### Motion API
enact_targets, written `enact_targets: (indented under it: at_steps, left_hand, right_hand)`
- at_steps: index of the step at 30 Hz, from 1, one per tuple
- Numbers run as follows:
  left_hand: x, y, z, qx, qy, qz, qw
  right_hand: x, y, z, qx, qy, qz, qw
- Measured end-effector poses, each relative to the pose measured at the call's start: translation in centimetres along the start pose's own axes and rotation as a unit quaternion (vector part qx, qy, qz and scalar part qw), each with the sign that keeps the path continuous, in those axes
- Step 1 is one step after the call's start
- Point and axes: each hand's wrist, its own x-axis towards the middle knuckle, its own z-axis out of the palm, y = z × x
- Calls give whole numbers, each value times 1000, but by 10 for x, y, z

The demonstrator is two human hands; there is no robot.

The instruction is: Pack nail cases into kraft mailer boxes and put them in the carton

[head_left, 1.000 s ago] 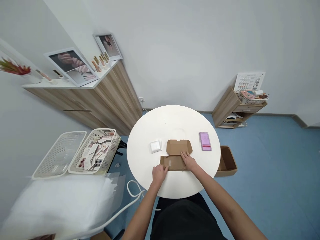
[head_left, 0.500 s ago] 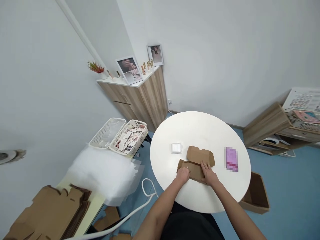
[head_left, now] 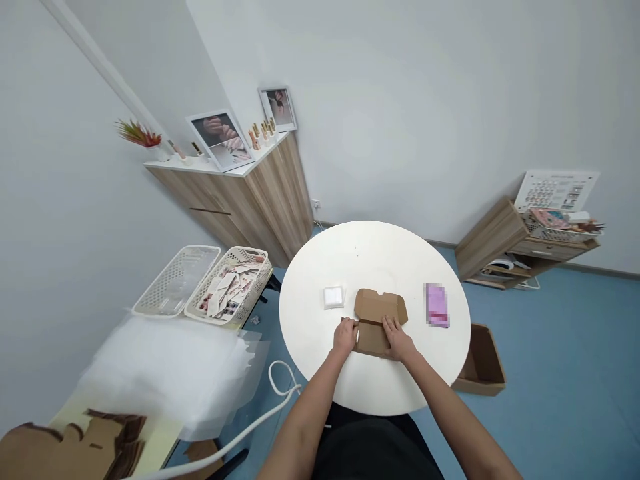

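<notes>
A brown cardboard box (head_left: pixel 373 338) lies on the round white table (head_left: pixel 320 373) with its lid folded open, away from me. My left hand (head_left: pixel 345 335) is closed on the box's left end, and its fingertips are partly hidden. At the right end, my right hand (head_left: pixel 399 340) grips the side wall, fingers reaching inward over the edge. Left of the lid sits a small stack of white squares (head_left: pixel 333 297). A purple packet (head_left: pixel 437 305), blurred by pixels, lies to the right of the box.
On the side table at left are a white basket of cards (head_left: pixel 233 287), another white basket (head_left: pixel 175 280), translucent white sheets (head_left: pixel 165 373) and flat brown cardboard (head_left: pixel 65 450). A white cable (head_left: pixel 260 427) loops nearby. An open carton (head_left: pixel 483 363) stands on the floor at right.
My view has swung to the right, so everything sits further left. My left hand has moved to the box's left end, where the raised flap was visible; my right hand stays on the right end.
</notes>
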Motion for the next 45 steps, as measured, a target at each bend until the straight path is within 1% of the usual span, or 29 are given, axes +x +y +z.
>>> enact_targets:
  at_steps: [4,5,6,7,8,9,10,11,13,15,21,23,27,31,34,37,40,43,45]
  left_hand:
    - [-6,3,2,-2,-1,34,999]
    - [-8,1,0,0,13,39,999]
    - [-11,-2,-2,5,38,33,999]
    - [-13,-7,-4,9,69,12,997]
    - [-15,-11,-6,8,93,-24,995]
    - [-17,-16,-8,3,104,-67,992]
    - [-18,-20,-9,-8,98,-109,989]
    - [-18,-22,-10,-21,76,-142,987]
    - [-18,-23,-10,-45,30,-166,985]
    - [-15,-17,-10,-52,16,-158,986]
    - [-12,21,-4,-55,8,-114,992]
    - [-13,27,-3,-56,-1,-117,992]
    - [-12,23,-4,-62,-25,-117,991]
    - [0,16,-2,-13,-41,-127,991]
    - [9,15,1,8,-39,-132,991]
    - [14,16,4,15,-29,-110,993]
    - [18,15,4,15,-18,-74,997]
    - [28,6,-4,3,-13,-44,999]
    - [38,-5,-16,-6,5,-35,999]
  right_hand:
    - [0,0,0,4,5,-4,1000]
    - [-1,-1,-1,6,4,-3,1000]
    - [-2,-1,-1,8,3,-1,1000]
    - [-2,-1,-2,9,0,0,1000]
    - [-3,-1,-3,9,-2,2,1000]
    - [-4,-1,-4,8,-3,3,1000]
    - [-4,-2,-4,5,-4,3,1000]
    - [-4,-2,-5,3,-5,2,1000]
    - [-4,-2,-5,-1,-6,3,1000]
    - [-2,-3,-4,-2,-6,4,1000]
    - [1,-7,-2,6,7,6,1000]
    - [1,-7,-2,9,11,2,1000]
    - [0,-7,-3,6,16,1,1000]
    - [2,-6,-1,7,14,1,1000]
    - [6,-5,3,16,14,0,1000]
    - [11,-5,6,22,18,-2,1000]
    - [16,-5,2,26,26,6,999]
    - [22,-5,-6,33,28,11,999]
    - [28,-4,-14,37,20,9,999]
